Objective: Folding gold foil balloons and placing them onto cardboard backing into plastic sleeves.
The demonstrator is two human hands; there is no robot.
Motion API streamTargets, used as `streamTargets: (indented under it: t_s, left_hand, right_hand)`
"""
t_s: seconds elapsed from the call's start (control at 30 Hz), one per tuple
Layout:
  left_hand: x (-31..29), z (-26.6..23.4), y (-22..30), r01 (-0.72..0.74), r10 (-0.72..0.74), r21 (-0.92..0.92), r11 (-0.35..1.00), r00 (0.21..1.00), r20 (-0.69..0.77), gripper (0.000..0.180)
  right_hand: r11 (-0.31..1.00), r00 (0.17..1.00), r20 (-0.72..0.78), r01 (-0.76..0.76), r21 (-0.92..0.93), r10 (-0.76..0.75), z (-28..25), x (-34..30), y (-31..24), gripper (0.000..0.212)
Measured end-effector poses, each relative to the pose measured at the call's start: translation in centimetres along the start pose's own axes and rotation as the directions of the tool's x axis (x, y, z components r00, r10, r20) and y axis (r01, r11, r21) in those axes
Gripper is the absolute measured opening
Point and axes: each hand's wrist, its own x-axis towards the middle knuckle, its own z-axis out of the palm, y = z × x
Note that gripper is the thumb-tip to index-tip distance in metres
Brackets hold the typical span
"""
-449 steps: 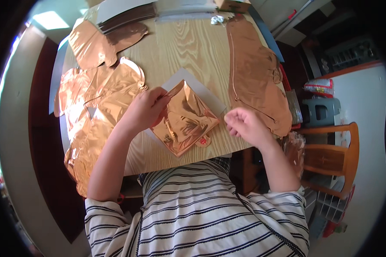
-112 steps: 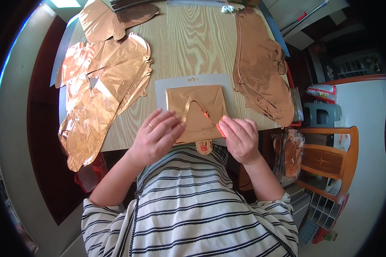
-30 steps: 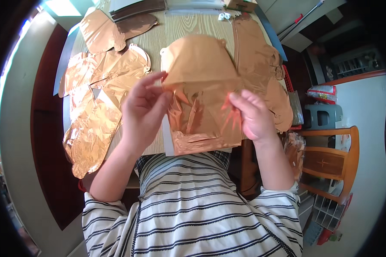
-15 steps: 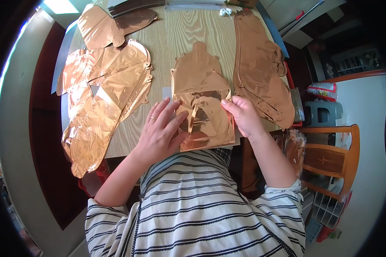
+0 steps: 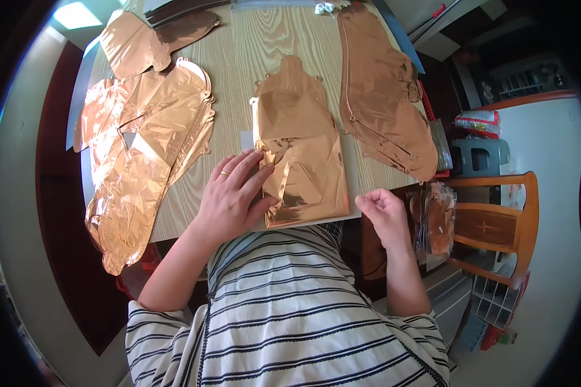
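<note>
A folded rose-gold foil balloon (image 5: 300, 126) lies flat in front of me, over a pale sheet at the table's near edge. Its upper end narrows to a rounded tab with small eyelets along the sides. A triangular opening shows in its lower part. My left hand (image 5: 235, 193), with a ring on one finger, rests spread along the left edge of the foil, fingertips on it. Off the lower right corner, my right hand (image 5: 387, 216) is apart from the foil, fingers curled and thumb against the index finger. I see nothing in its pinch.
A pile of flat foil balloons (image 5: 145, 142) covers the table's left. Another foil stack (image 5: 381, 90) lies on the right. Two small white rolls (image 5: 324, 8) sit at the far edge. A wooden chair (image 5: 490, 232) and a grey stool (image 5: 478, 157) stand on the right.
My right hand has let go of the foil's right edge and moved down past its lower right corner. My left hand stays on the left edge. The view has shifted slightly.
</note>
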Motion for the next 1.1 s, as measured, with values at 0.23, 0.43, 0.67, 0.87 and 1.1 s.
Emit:
streamTargets:
  t_s: [0.23,0.43,0.67,0.87,1.1]
  left_hand:
    - [-2.6,0.1,1.0,0.005,-0.008,-0.163,0.987,1.000,-0.015,0.058]
    - [-4.7,-1.0,0.7,0.304,-0.578,-0.820,0.485,0.815,-0.040,0.077]
    - [-3.8,-3.7,1.4,0.355,-0.590,-0.932,-0.078,0.737,0.330,0.090]
    - [-2.7,-2.9,2.4,0.359,-0.580,-0.933,-0.021,0.756,0.303,0.089]
    - [-2.3,-2.5,3.7,0.358,-0.564,-0.927,0.114,0.791,0.236,0.087]
  right_hand:
    - [0.786,0.996,0.062,-0.092,0.612,0.068,3.8,-3.3,0.9,0.053]
    - [0.644,0.955,0.288,-0.261,0.719,0.066,3.7,-4.4,0.5,0.049]
    - [0.606,0.949,0.313,-0.233,0.761,-0.029,3.9,-5.0,-0.1,0.040]
    - [0.814,0.924,0.381,-0.199,0.545,-0.029,3.5,-5.0,-0.3,0.044]
    - [0.789,0.883,0.428,-0.122,0.602,-0.191,2.1,-1.0,-1.8,0.070]
